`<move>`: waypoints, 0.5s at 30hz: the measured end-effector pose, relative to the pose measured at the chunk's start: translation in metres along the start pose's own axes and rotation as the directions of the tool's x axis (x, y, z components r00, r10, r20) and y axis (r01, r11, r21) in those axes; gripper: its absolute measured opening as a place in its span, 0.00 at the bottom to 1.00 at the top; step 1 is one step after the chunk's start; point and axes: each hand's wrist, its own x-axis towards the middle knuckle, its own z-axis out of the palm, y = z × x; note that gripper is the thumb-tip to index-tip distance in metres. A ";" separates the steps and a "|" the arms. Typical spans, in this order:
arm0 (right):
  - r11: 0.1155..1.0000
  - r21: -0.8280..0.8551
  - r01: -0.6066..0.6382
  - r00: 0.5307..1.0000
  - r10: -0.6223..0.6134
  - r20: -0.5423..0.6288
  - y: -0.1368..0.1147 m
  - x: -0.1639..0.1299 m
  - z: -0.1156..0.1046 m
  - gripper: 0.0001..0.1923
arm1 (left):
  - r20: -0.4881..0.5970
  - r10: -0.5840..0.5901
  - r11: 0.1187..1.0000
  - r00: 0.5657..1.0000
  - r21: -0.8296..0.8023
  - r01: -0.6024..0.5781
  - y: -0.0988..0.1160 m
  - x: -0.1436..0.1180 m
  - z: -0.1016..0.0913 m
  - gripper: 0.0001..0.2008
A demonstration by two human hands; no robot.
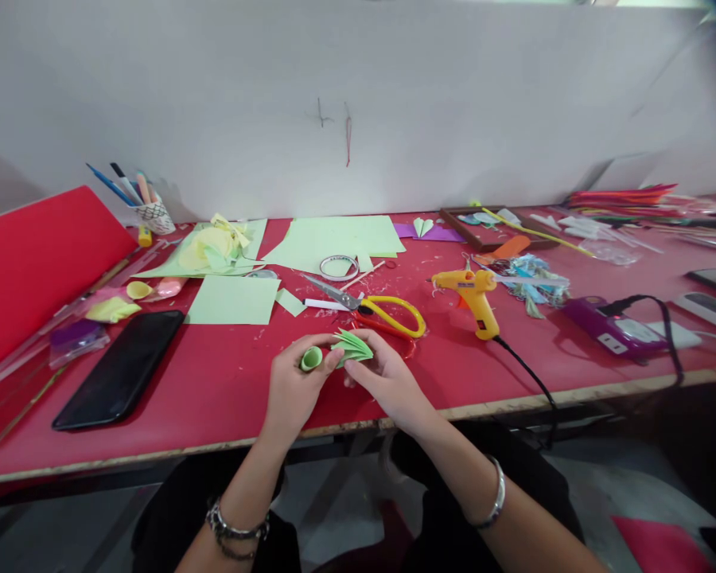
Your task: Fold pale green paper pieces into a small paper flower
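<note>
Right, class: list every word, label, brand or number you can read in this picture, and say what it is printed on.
No text here can be read.
Glue gun: dark label on the body and one on the handle, both too blurred to read.
Purple device: pale label, too small to read.
Wall: dark and red scribbles, not letters.

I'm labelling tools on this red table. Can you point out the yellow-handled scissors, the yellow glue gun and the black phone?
yellow-handled scissors (394, 315): head view, on the yellow handle loop.
yellow glue gun (476, 293): head view, on its body.
black phone (121, 368): head view, mid-screen.
</note>
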 end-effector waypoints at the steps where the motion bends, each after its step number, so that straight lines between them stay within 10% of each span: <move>1: 1.000 0.007 0.004 1.000 -0.004 0.006 0.000 0.000 0.000 0.13 | -0.002 0.004 1.000 1.000 0.004 -0.004 0.000 0.000 0.000 0.10; 15: 1.000 0.010 0.004 1.000 -0.004 0.027 0.000 -0.002 -0.001 0.09 | 0.016 0.130 0.992 0.991 0.008 -0.130 0.002 0.000 0.000 0.07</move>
